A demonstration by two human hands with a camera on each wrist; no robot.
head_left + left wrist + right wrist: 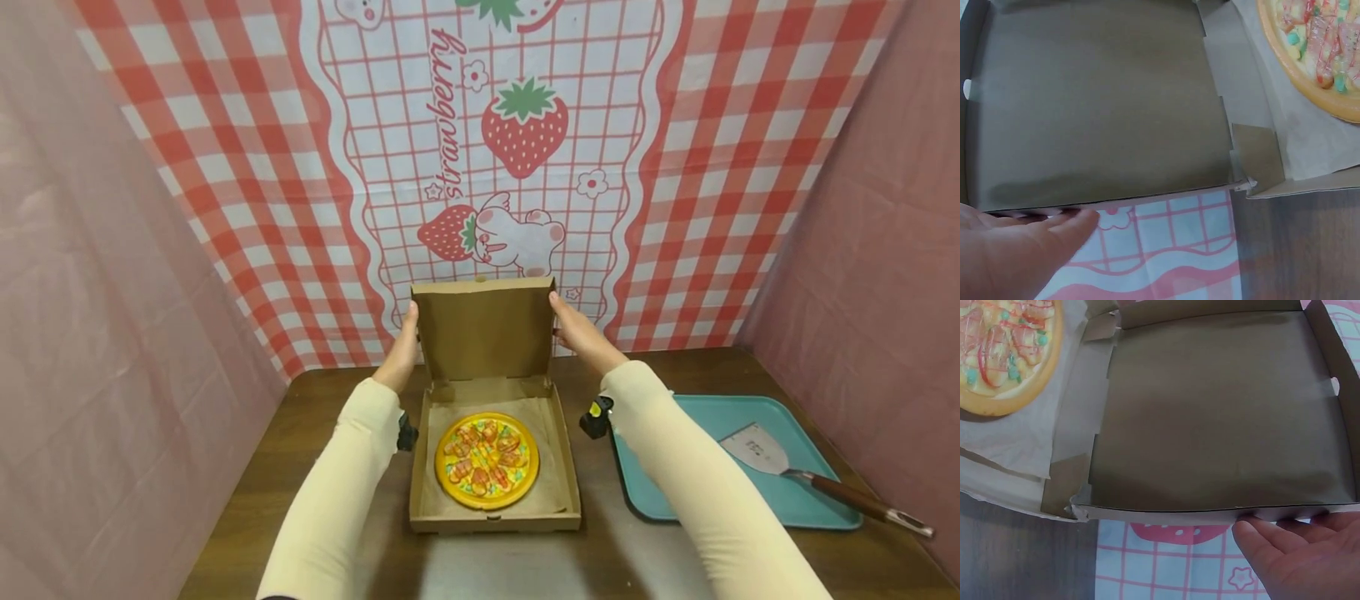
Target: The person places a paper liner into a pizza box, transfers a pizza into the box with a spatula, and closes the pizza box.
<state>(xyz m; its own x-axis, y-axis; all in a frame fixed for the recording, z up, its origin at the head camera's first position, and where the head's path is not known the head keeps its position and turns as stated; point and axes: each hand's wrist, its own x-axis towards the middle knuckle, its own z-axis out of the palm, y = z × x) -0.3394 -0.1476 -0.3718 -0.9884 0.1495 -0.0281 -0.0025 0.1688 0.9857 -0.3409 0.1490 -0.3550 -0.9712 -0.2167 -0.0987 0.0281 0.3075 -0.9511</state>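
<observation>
A cardboard pizza box (498, 523) stands with its lid (486, 329) raised upright at the back. Inside its base, on brown paper, lies a round pizza (487, 460) with a thick yellow crust. My left hand (400, 350) touches the lid's left side wall, its fingers partly hidden behind the cardboard in the left wrist view. Against the right side wall rests my right hand (587, 335); in the right wrist view its fingers look fairly straight, and some pass out of sight behind the wall.
On the right, a teal tray (645, 483) carries a pizza server (757, 450) whose wooden handle extends past the tray's edge. A checked strawberry cloth (697, 183) hangs behind the wooden table (300, 467). Pink curtains (97, 333) flank both sides.
</observation>
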